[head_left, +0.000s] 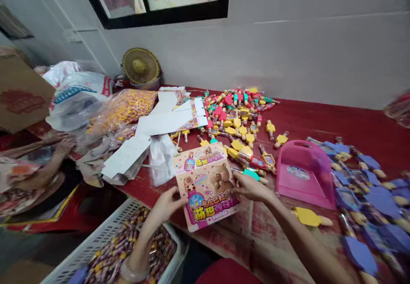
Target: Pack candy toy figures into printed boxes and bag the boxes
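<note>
A pink printed box (205,185) with a cartoon bear on its front is held tilted over the front edge of the red table. My left hand (169,205) grips its left side, the thumb near the front face. At the right side, my right hand (248,185) has its fingers closed on the edge. Just behind the box lie yellow toys (237,144) with clear tubes. White flattened cartons (165,121) and clear plastic bags (162,158) are to its left.
A pink scoop (304,175) and many purple toys (384,203) lie right. A white basket (112,220) of small wrapped pieces stands below left. Another person's hands (62,145) are at far left, near a bag of yellow pieces (128,109). Red and green toys (229,100) lie behind.
</note>
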`<state>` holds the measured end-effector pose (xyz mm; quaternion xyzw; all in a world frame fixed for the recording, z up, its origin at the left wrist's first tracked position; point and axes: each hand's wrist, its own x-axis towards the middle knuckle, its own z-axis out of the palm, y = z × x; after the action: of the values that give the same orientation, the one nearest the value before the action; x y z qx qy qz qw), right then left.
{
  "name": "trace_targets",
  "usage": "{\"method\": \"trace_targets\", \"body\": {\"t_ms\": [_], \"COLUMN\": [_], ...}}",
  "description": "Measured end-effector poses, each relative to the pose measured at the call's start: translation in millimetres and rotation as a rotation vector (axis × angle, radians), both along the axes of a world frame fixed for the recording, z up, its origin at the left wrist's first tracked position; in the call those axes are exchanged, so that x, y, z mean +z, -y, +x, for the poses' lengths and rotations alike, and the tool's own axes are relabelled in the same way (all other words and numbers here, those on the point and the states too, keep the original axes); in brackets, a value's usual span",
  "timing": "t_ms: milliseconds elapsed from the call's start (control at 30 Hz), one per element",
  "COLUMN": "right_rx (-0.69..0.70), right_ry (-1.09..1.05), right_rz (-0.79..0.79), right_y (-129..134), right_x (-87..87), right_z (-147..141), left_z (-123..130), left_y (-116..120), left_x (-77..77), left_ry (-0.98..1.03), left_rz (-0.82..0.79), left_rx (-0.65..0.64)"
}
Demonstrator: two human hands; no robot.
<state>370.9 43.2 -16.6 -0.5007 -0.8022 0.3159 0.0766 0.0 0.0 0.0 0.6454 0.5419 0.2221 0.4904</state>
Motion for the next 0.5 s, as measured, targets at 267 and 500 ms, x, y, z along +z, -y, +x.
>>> {"method": "trace_targets", "body": {"t_ms": [267,500], "right_rx": [-0.232,-0.288], "right_ry": [0.184,0.053], "right_rz": [0.427,0.517], "right_y": [-35.9,-48.2], "right_x": [-53.5,-80.2], "right_z": [-41.6,-45.9], "left_z": [26.8,10.5], "left_y": [-16.1,-41.0], "left_x": [-65.9,-102.1], "left_ry": [-0.674,-0.396], "left_rz": [0.396,0.703], "left_rx": [0.352,0.413]}}
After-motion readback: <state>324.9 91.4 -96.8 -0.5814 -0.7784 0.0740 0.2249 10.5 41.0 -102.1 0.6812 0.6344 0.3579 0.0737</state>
